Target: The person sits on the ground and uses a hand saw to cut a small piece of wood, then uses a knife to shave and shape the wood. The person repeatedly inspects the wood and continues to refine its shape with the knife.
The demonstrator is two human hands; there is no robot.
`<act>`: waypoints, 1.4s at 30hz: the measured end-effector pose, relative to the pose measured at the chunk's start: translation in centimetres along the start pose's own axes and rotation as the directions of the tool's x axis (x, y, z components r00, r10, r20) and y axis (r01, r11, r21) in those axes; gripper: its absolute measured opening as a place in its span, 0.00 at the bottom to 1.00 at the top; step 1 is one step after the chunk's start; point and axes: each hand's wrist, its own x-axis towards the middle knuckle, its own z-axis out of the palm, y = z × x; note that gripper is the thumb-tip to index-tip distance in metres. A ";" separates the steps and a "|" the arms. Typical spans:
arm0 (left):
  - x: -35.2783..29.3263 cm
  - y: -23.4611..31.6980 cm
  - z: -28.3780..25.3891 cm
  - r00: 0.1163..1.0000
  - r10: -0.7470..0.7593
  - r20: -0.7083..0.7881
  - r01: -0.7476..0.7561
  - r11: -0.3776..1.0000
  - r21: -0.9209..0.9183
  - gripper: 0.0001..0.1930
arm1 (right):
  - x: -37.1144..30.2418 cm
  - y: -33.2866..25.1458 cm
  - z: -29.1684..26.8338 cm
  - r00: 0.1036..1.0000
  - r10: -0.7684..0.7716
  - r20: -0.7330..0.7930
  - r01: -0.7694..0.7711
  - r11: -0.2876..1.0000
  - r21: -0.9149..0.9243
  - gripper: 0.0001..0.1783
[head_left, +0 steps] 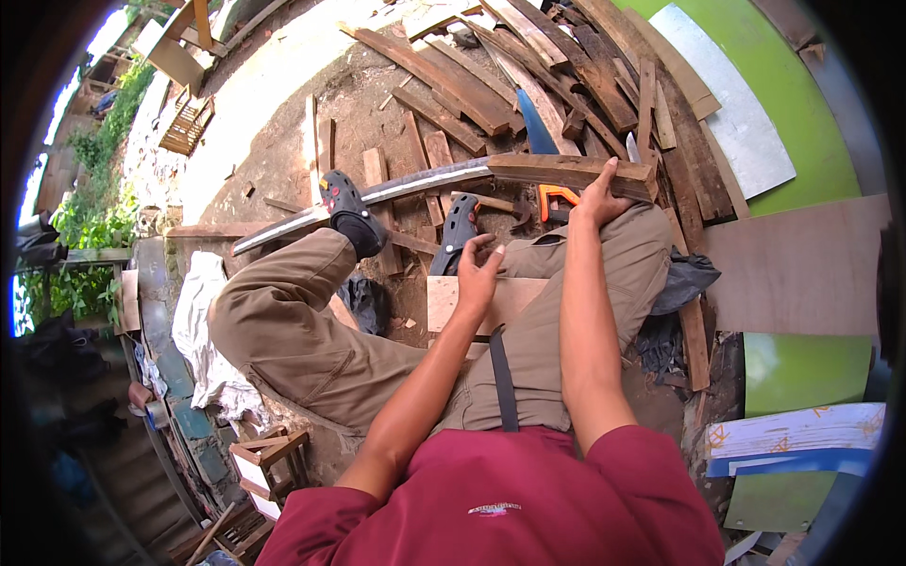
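My right hand (601, 196) grips the right end of a brown wooden block (557, 171), with the thumb over its upper edge. At its left end the block meets a long pale-faced strip (415, 184) that runs left past my shoe; I cannot tell whether they are joined. Loosely curled, my left hand (479, 274) hovers by a flat light wooden board (514, 300) near my lap, with nothing visible in its fingers. Below the block lie an orange saw-like handle (557, 196) and a hammer (519, 213) with a wooden handle. A blue blade (536, 124) shows beyond the block.
Heaped wood planks (453, 80) cover the ground ahead and to the right. Green and grey sheets (717, 113) lie at the far right, near a brown panel (793, 264). White cloth (209, 340) and a small wooden frame (269, 462) are on the left.
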 end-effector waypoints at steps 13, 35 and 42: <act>19.3 -4.0 -1.2 0.947 -0.149 -0.283 0.204 0.963 0.176 0.18 | 0.1 -1.9 1.2 0.926 -0.231 0.298 0.271 0.958 -0.099 0.37; 17.6 3.9 6.7 0.516 -0.127 0.847 -0.150 0.960 0.235 0.31 | 4.7 -3.9 0.7 0.638 0.699 0.322 -0.451 0.678 -0.580 0.29; 25.4 -5.4 -2.3 1.000 0.013 0.025 -0.025 0.822 0.569 0.25 | 1.9 -1.0 -1.3 -0.083 0.946 0.312 -0.823 0.112 -0.557 0.38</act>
